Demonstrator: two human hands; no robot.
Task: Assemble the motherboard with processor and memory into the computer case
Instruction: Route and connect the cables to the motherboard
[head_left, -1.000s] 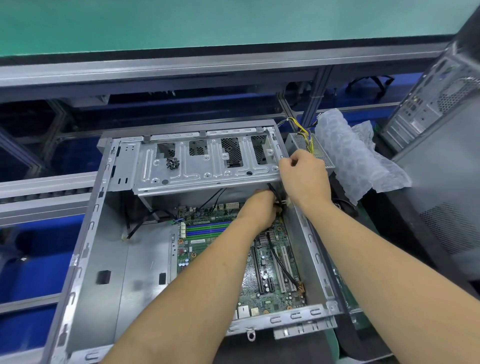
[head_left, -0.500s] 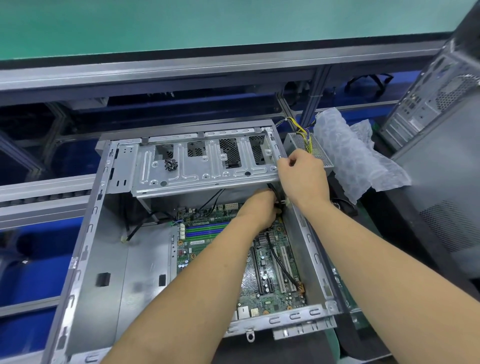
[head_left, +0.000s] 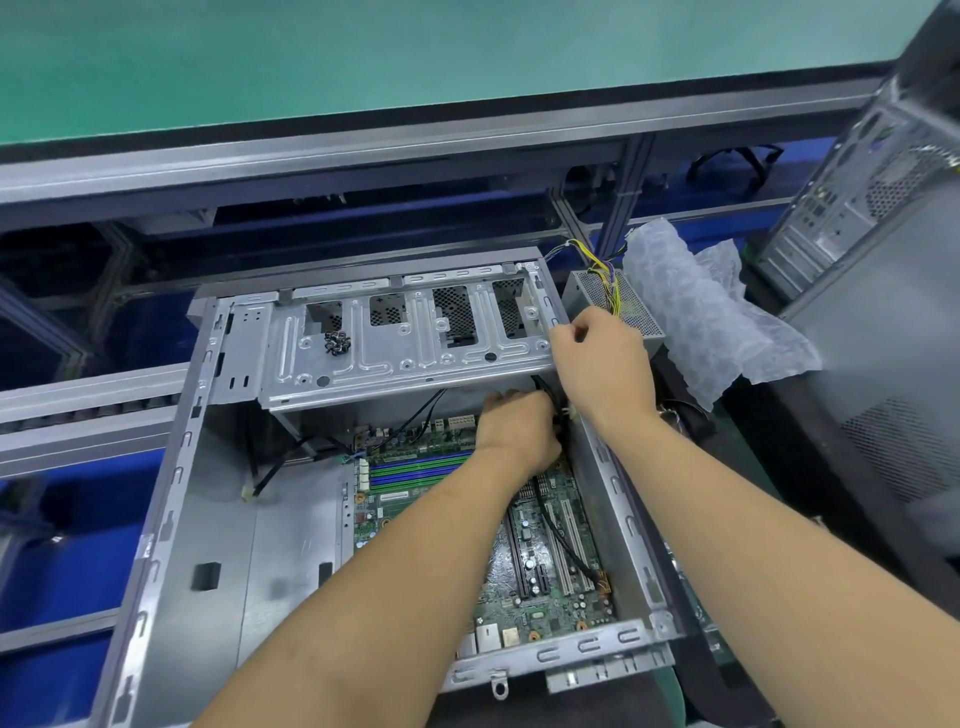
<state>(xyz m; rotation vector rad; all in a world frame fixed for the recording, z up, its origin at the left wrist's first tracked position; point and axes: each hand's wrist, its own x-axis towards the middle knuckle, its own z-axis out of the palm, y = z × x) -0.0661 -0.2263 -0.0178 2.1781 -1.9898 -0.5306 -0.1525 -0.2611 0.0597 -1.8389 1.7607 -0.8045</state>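
Both hands work at the far right corner of the open computer case (head_left: 171, 519): the left hand (head_left: 517, 434) reaches inside with its grip curled around a black cable (head_left: 566, 551), while the right hand (head_left: 605, 364) is closed at the case's upper edge, though on what I cannot tell. Inside lies the green motherboard (head_left: 524, 566), under the grey drive cage (head_left: 405, 338). Around it are a blue surface (head_left: 62, 566), a grey rail frame (head_left: 363, 150), a green tabletop (head_left: 415, 47), bubble wrap (head_left: 711, 322), a power supply (head_left: 613, 296) with yellow wires, and a second tower (head_left: 893, 291).
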